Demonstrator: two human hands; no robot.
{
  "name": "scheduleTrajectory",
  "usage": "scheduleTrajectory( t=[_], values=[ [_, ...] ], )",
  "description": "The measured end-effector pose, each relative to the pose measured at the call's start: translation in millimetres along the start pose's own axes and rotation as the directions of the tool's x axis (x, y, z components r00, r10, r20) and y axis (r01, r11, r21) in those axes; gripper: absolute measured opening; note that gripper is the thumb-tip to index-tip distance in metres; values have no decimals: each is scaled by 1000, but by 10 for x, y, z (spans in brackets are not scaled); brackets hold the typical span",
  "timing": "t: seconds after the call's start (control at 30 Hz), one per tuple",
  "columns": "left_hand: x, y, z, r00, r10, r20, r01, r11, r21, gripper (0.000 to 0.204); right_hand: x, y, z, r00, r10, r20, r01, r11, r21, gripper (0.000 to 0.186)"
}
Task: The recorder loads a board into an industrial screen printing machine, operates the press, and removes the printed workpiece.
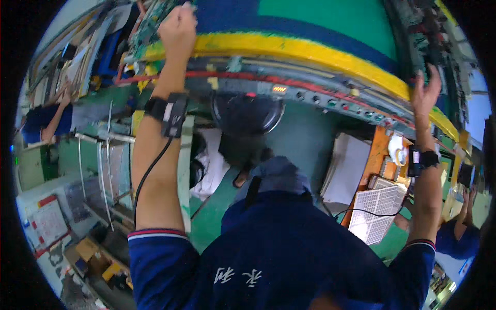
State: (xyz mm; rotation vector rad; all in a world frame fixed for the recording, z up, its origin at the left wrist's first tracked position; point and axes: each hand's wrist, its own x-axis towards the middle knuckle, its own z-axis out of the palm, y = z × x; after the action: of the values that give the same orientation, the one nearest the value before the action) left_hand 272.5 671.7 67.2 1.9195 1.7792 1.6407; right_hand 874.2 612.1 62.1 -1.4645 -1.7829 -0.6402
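Both my arms reach forward over a machine with a long yellow bar along its near side. Beyond the bar lies a flat green panel with a dark blue border. My left hand is closed at the far left corner, above the bar's left end. What its fingers hold, if anything, is hidden. At the bar's right end my right hand has its fingers apart, beside the dark machine parts at the panel's right edge. Nothing shows in its grasp.
Below the bar runs a control strip with knobs, buttons and a lit display. A round black stool stands beneath. At right are leaning boards and a white grid rack. Co-workers are at far left and far right.
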Motion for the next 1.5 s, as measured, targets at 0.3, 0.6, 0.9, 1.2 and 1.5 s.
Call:
scheduleTrajectory(
  t=[0.3, 0.6, 0.9, 1.2, 1.5],
  values=[
    [-184, 103, -113, 996, -79, 27, 79, 997, 20, 31, -136, -375, -116, 989, 140, 53, -143, 989, 41, 35],
    [-88, 184, -48, 999, -22, 25, 21, 999, 40, 34, -32, -351, -103, 984, 171, 40, -173, 983, 53, 29],
    [-174, -206, 128, 997, -5, 71, 7, 1000, -18, 27, -94, -339, -312, 976, 216, -26, -214, 975, 54, 36],
    [-77, -615, 37, 993, -75, 96, 81, 995, -66, 36, -84, -399, -286, 971, 223, -82, -216, 973, 84, 42],
    [-144, -970, -173, 983, 179, -40, -176, 981, 78, 29, 25, -458, -140, 980, 182, -75, -173, 978, 117, 45]
  ],
)
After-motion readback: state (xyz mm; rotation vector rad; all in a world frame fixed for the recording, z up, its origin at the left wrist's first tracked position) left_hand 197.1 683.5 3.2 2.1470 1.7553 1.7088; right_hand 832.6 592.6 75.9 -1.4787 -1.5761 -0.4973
